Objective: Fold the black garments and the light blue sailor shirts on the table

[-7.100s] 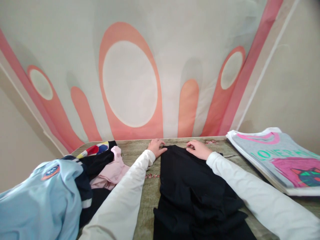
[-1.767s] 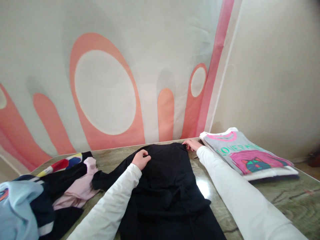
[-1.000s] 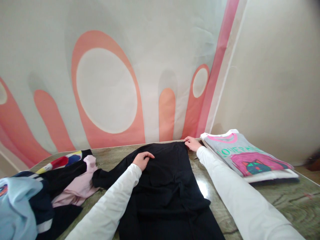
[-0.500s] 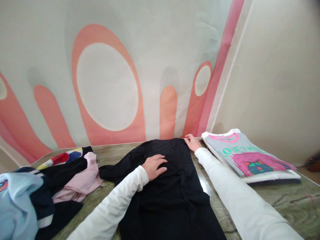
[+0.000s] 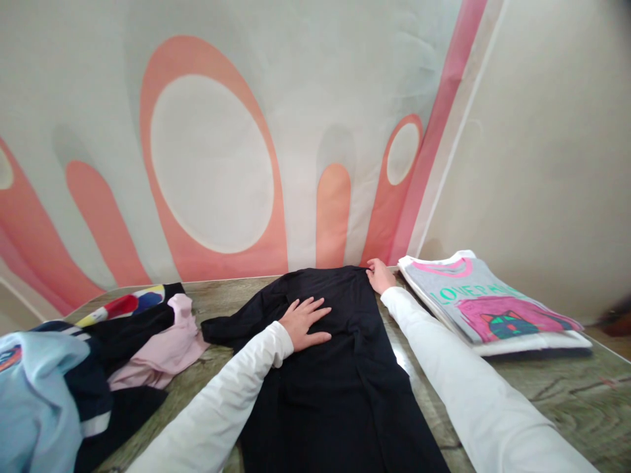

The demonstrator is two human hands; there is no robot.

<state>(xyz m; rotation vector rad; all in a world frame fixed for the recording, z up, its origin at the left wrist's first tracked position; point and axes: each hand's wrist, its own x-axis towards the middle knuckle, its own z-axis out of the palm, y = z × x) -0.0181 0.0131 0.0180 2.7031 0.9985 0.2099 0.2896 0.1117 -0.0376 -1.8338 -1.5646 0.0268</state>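
Note:
A black garment point(image 5: 340, 374) lies spread lengthwise down the middle of a wood-grain table point(image 5: 557, 394). My left hand point(image 5: 305, 320) rests flat on its upper part, fingers spread and open. My right hand point(image 5: 378, 276) sits at the garment's far right corner by the wall, fingers curled onto the cloth edge. Both my arms wear white long sleeves. One black sleeve of the garment trails out to the left toward the clothes pile.
A heap of unfolded clothes sits at the left: a light blue top point(image 5: 34, 394), a pink piece point(image 5: 165, 351), dark items and a multicoloured one point(image 5: 121, 307). A folded grey shirt with pink print point(image 5: 486, 309) tops a stack at the right. A pink-patterned wall backs the table.
My left hand let go of a bunch of black cloth, slid right and flattened on the garment. My right hand stayed at the far right corner. The garment lies smoother.

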